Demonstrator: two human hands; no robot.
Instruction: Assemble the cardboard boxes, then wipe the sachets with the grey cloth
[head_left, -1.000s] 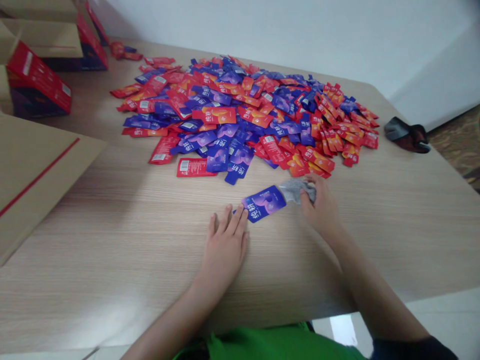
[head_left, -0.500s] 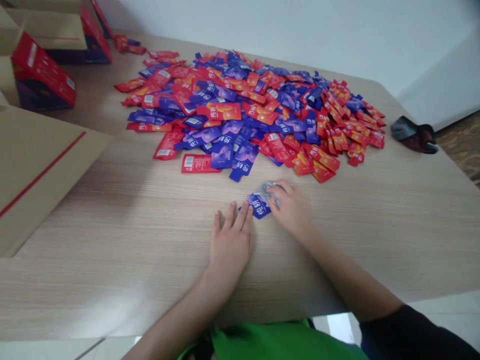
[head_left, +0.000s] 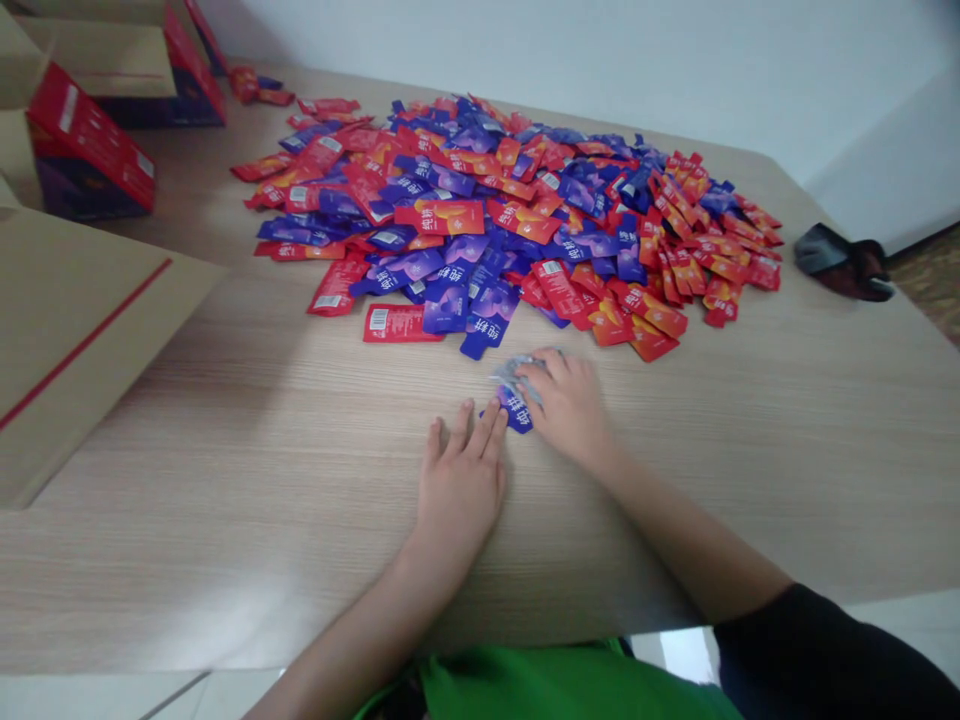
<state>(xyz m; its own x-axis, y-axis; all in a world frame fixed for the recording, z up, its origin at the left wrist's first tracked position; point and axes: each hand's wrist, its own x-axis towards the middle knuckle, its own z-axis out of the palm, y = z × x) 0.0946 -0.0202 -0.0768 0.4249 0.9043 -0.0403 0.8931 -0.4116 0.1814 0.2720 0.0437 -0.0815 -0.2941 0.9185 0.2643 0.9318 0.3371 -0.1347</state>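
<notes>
Sachets [head_left: 450, 217], red and blue, are lying in a wide heap across the upper middle of the head view, overlapping and turned every way. Below the heap, near the center, one blue sachet [head_left: 516, 413] is lying flat by itself. The left hand [head_left: 461, 475] is resting flat with its fingers spread, the fingertips touching that sachet's left end. The right hand [head_left: 568, 403], apart from the left, is gripping a grey cloth [head_left: 512, 371] over the sachet; hand and cloth are hiding much of it. Boxes [head_left: 94, 145] are standing open at the upper left, and a flap [head_left: 82, 345] with a red stripe is jutting in from the left edge, well apart from the hands. Small packets [head_left: 259, 88] are sitting beside the boxes. At the right, a dark item [head_left: 844, 262] is lying near the table's edge, too blurred to name. The wood-grained table [head_left: 225, 530] is filling most of the frame, glare showing at the lower left. A white wall [head_left: 562, 55] is rising behind, and pale floor tiles [head_left: 112, 695] are showing at the bottom.
</notes>
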